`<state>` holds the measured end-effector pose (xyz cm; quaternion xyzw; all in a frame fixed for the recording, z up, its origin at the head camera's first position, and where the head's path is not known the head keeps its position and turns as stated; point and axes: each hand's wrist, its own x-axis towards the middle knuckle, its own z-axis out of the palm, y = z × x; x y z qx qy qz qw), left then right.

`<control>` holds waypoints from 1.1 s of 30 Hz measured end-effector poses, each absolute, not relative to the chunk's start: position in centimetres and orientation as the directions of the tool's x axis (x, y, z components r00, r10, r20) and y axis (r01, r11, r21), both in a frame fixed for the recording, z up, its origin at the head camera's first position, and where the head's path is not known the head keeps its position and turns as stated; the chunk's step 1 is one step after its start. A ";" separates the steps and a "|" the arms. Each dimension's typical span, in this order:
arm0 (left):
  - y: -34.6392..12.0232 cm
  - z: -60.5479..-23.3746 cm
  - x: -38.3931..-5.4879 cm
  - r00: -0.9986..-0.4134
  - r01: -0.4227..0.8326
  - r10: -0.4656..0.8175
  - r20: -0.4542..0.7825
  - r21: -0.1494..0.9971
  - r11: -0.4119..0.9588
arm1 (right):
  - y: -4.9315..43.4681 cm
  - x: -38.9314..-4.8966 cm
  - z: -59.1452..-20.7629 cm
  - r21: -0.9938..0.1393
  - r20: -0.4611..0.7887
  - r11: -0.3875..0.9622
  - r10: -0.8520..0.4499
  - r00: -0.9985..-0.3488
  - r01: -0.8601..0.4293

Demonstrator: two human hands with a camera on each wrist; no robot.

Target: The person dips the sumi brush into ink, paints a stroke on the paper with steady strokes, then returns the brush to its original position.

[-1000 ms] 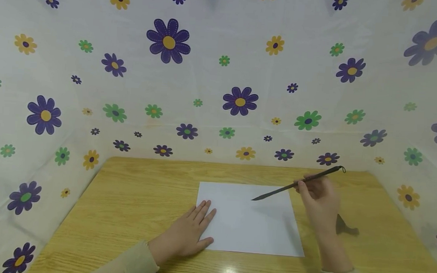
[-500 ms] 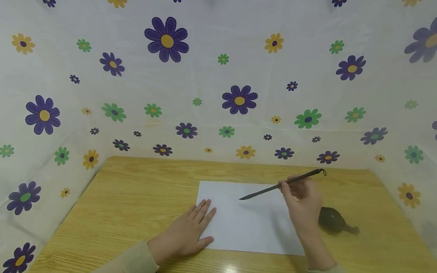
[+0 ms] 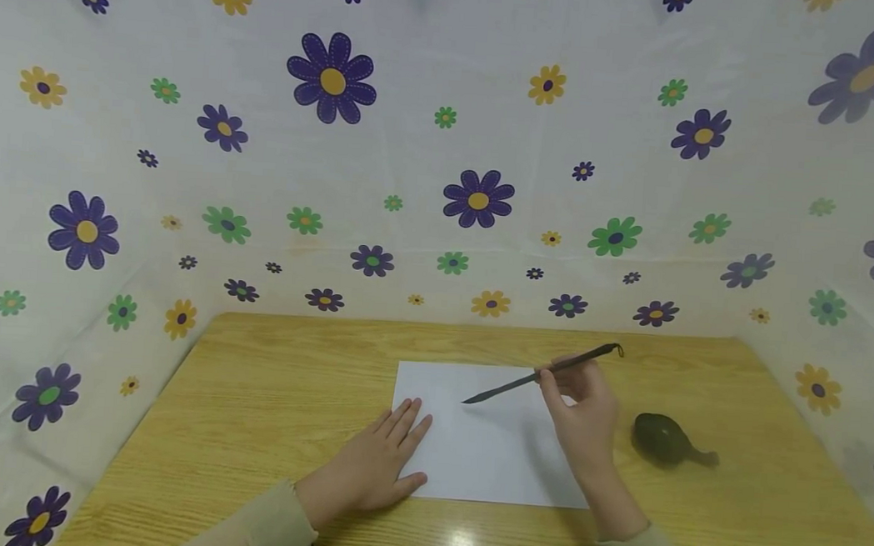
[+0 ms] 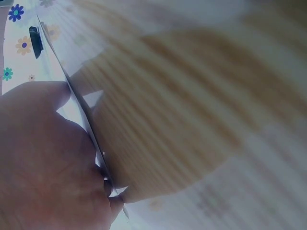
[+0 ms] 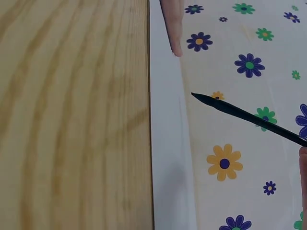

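A blank white sheet of paper [image 3: 486, 460] lies on the table. My left hand [image 3: 373, 465], fingers straight and spread, rests on the sheet's left edge. My right hand [image 3: 582, 420] pinches a dark calligraphy brush [image 3: 505, 387] with a hanging loop at its upper end. The brush slants over the paper, its tip pointing left and down. In the right wrist view the dark brush [image 5: 244, 115] shows a pointed tip held above the sheet [image 5: 168, 120]. The left hand [image 4: 48, 148] fills the lower left of its own wrist view, at the paper's edge.
To the right of my right hand, a dark rounded thing [image 3: 661, 440] with a narrow tail lies on the wooden table [image 3: 273, 380]. A white cloth [image 3: 414, 155] printed with flowers hangs behind and along both sides.
My right hand has moved left with the brush, bringing the tip further over the paper. More of the dark rounded thing now shows. The left hand stays put.
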<state>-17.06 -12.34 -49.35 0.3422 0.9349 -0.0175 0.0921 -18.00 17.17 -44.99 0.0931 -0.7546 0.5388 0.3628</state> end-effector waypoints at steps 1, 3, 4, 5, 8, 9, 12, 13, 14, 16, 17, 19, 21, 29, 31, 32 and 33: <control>-12.3 -49.5 -17.1 -0.749 0.643 0.636 -0.185 0.027 0.765 | 17.1 -18.0 -45.0 -0.741 0.653 0.405 0.249 -0.715 -0.536; -12.3 -49.7 -17.2 -0.750 0.643 0.636 -0.183 0.023 0.765 | 16.9 -18.0 -45.1 -0.732 0.664 0.408 0.246 -0.706 -0.546; -12.4 -49.8 -17.3 -0.749 0.645 0.637 -0.180 0.021 0.764 | 16.8 -18.0 -45.2 -0.728 0.669 0.409 0.246 -0.702 -0.550; -12.4 -49.9 -17.4 -0.749 0.645 0.638 -0.178 0.023 0.764 | 16.7 -18.0 -45.2 -0.724 0.674 0.409 0.245 -0.697 -0.556; -12.5 -50.3 -17.5 -0.749 0.645 0.641 -0.168 0.037 0.763 | 16.4 -17.9 -45.3 -0.712 0.687 0.415 0.244 -0.684 -0.567; -12.6 -50.4 -17.5 -0.748 0.646 0.643 -0.163 0.041 0.762 | 16.3 -17.9 -45.3 -0.708 0.691 0.416 0.244 -0.681 -0.570; -12.7 -50.6 -17.5 -0.746 0.649 0.648 -0.154 0.050 0.759 | 16.1 -17.9 -45.4 -0.702 0.696 0.423 0.239 -0.677 -0.573; -12.7 -50.6 -17.6 -0.744 0.652 0.651 -0.151 0.051 0.757 | 16.1 -17.8 -45.5 -0.702 0.696 0.424 0.237 -0.678 -0.572; -12.7 -50.6 -17.5 -0.742 0.655 0.654 -0.150 0.049 0.754 | 16.0 -17.8 -45.5 -0.704 0.693 0.423 0.236 -0.681 -0.570; -12.7 -50.6 -17.5 -0.738 0.660 0.659 -0.147 0.048 0.750 | 15.9 -17.8 -45.5 -0.710 0.686 0.422 0.235 -0.689 -0.564; -12.7 -50.6 -17.5 -0.736 0.662 0.661 -0.146 0.053 0.748 | 15.8 -17.8 -45.6 -0.713 0.682 0.422 0.235 -0.693 -0.559; -12.7 -50.5 -17.5 -0.733 0.664 0.664 -0.146 0.053 0.746 | 15.7 -17.8 -45.6 -0.718 0.675 0.424 0.234 -0.699 -0.552; -12.7 -50.4 -17.5 -0.733 0.665 0.665 -0.143 0.054 0.745 | 15.7 -17.8 -45.7 -0.720 0.672 0.428 0.233 -0.703 -0.547; -12.6 -50.2 -17.4 -0.739 0.658 0.657 -0.152 0.051 0.752 | 15.6 -17.8 -45.9 -0.718 0.648 0.489 0.212 -0.732 -0.495; -12.5 -50.0 -17.4 -0.743 0.653 0.650 -0.161 0.042 0.756 | 15.6 -17.8 -45.8 -0.714 0.639 0.518 0.207 -0.741 -0.471; -12.5 -50.0 -17.4 -0.745 0.649 0.646 -0.166 0.040 0.760 | 15.6 -17.8 -45.8 -0.710 0.636 0.534 0.204 -0.744 -0.460; -12.4 -49.9 -17.4 -0.747 0.646 0.642 -0.171 0.038 0.762 | 15.6 -17.7 -45.7 -0.703 0.635 0.549 0.200 -0.746 -0.452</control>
